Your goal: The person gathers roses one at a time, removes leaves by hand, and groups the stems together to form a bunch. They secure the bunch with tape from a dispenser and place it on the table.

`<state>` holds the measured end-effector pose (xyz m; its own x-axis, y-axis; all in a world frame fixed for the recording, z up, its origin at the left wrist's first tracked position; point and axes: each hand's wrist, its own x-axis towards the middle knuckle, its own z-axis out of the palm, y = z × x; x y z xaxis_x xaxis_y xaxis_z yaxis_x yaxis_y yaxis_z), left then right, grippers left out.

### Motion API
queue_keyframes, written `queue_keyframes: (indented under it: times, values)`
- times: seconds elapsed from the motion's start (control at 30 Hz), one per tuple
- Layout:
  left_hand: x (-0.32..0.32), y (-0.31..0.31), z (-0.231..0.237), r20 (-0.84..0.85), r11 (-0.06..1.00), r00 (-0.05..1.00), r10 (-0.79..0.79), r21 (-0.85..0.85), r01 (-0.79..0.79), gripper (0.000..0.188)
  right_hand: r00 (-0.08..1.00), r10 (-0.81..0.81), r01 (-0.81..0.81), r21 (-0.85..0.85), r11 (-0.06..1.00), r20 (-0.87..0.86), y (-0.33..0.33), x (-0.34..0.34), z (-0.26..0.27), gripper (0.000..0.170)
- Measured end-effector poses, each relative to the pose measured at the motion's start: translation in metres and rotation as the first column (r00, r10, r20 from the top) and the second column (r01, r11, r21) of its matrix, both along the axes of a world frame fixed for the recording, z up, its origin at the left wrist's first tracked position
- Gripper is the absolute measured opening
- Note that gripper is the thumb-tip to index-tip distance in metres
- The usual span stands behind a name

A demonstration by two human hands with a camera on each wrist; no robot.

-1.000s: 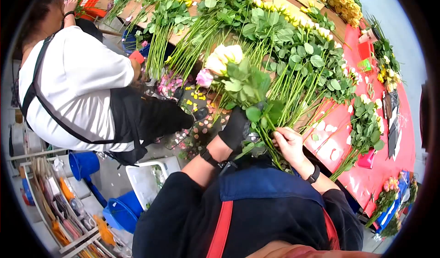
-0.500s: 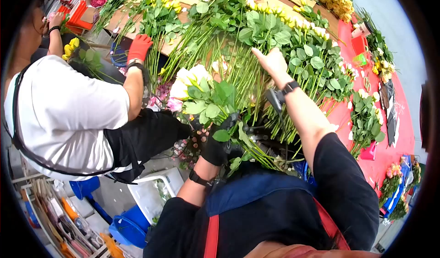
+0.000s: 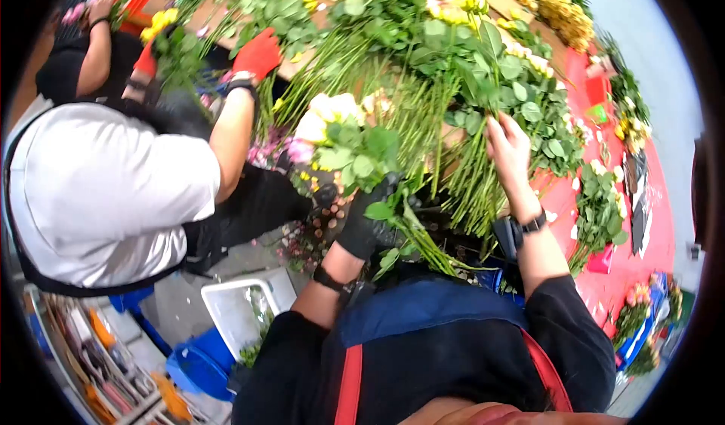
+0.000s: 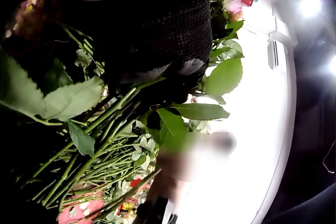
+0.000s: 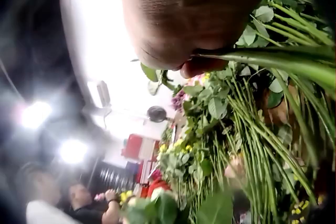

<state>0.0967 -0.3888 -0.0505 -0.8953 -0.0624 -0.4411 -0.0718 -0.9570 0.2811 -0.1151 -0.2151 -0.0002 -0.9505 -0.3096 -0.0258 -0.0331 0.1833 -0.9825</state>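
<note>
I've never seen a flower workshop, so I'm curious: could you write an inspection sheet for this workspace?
Surface: red cover with scattered white petals; long-stemmed flowers heaped beside it.
Job's things: a pale and pink bouquet; a green stem.
Clutter: white tray and blue bucket, low down.
Hands: left hand, black-gloved, grips the bouquet; right hand, bare, pinches the stem.
Cables: nothing clearly seen.
Surroundings: white-shirted person close by, wearing red gloves.

Honestly, the red table cover (image 3: pixel 658 221) looks glossy, kinda like plastic. Black glove (image 4: pixel 157 29) is rough, matt knit cloth, blue apron (image 3: pixel 430 308) matt cloth too. Bucket (image 3: pixel 198 368) reads as smooth blue plastic (bit of shine), and the stem (image 5: pixel 283 62) looks smooth.
</note>
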Motion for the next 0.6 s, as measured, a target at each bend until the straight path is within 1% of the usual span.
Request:
queue_keyframes:
  times: [0.07, 0.1, 0.13, 0.17, 0.2, 0.3, 0.33, 0.37, 0.4, 0.43, 0.47, 0.53, 0.57, 0.6]
  values:
    - [0.003, 0.004, 0.005, 0.008, 1.000, 1.000, 0.002, 0.015, -0.002, 0.037, 0.990, 0.132, -0.125, 0.145, 0.981, -0.039, 0.014, 0.047, 0.019, 0.027]
    - [0.004, 0.004, 0.027, -0.007, 0.999, 1.000, -0.017, -0.030, 0.016, 0.037, 0.981, 0.194, -0.190, 0.168, 0.967, -0.007, 0.021, 0.069, 0.021, 0.023]
    - [0.003, 0.007, 0.026, -0.030, 0.996, 0.999, -0.012, -0.085, 0.009, 0.038, 0.968, 0.249, -0.249, 0.189, 0.950, 0.021, 0.023, 0.088, 0.023, 0.018]
    - [-0.001, 0.011, 0.020, -0.003, 0.987, 0.998, 0.063, -0.150, -0.063, 0.036, 0.918, 0.354, -0.318, 0.199, 0.927, -0.178, 0.022, 0.099, 0.014, 0.018]
    - [-0.002, 0.015, 0.014, 0.018, 0.968, 0.990, 0.137, -0.216, -0.130, 0.034, 0.820, 0.437, -0.380, 0.219, 0.899, -0.369, 0.019, 0.110, 0.002, 0.018]
    - [0.009, 0.013, -0.010, -0.085, 0.996, 0.996, 0.012, -0.082, -0.019, 0.030, 0.783, 0.526, -0.487, 0.198, 0.851, -0.332, 0.004, 0.139, -0.011, 0.020]
    - [0.011, 0.013, 0.001, -0.044, 0.987, 0.998, 0.037, -0.155, -0.043, 0.030, 0.764, 0.550, -0.487, 0.256, 0.835, -0.337, 0.001, 0.142, -0.011, 0.017]
    - [0.013, 0.014, 0.024, -0.003, 0.972, 0.998, 0.063, -0.229, -0.062, 0.030, 0.785, 0.539, -0.486, 0.236, 0.842, -0.307, 0.000, 0.143, -0.011, 0.015]
    - [0.016, 0.013, 0.025, -0.021, 0.945, 0.998, 0.052, -0.323, -0.056, 0.033, 0.805, 0.525, -0.480, 0.216, 0.850, -0.276, -0.003, 0.144, -0.011, 0.014]
    - [0.019, 0.012, 0.026, -0.035, 0.908, 0.998, 0.043, -0.416, -0.054, 0.037, 0.781, 0.545, -0.463, 0.304, 0.833, -0.306, -0.005, 0.144, -0.009, 0.010]
    - [0.022, 0.011, 0.027, -0.046, 0.862, 0.998, 0.037, -0.504, -0.055, 0.040, 0.701, 0.651, -0.493, 0.463, 0.737, -0.290, -0.004, 0.141, -0.007, 0.009]
    - [0.020, 0.002, 0.020, 0.032, 0.964, 0.999, -0.038, -0.261, 0.045, 0.040, 0.608, 0.726, -0.535, 0.509, 0.674, -0.322, -0.015, 0.142, -0.001, 0.014]
    - [0.020, 0.001, 0.025, 0.088, 0.991, 0.993, -0.077, -0.099, 0.086, 0.038, 0.484, 0.826, -0.561, 0.622, 0.546, -0.289, -0.018, 0.139, 0.001, 0.020]
    - [0.022, -0.004, 0.023, 0.009, 0.994, 0.994, -0.108, -0.013, 0.108, 0.037, 0.389, 0.896, -0.560, 0.718, 0.414, -0.214, -0.024, 0.130, 0.010, 0.027]
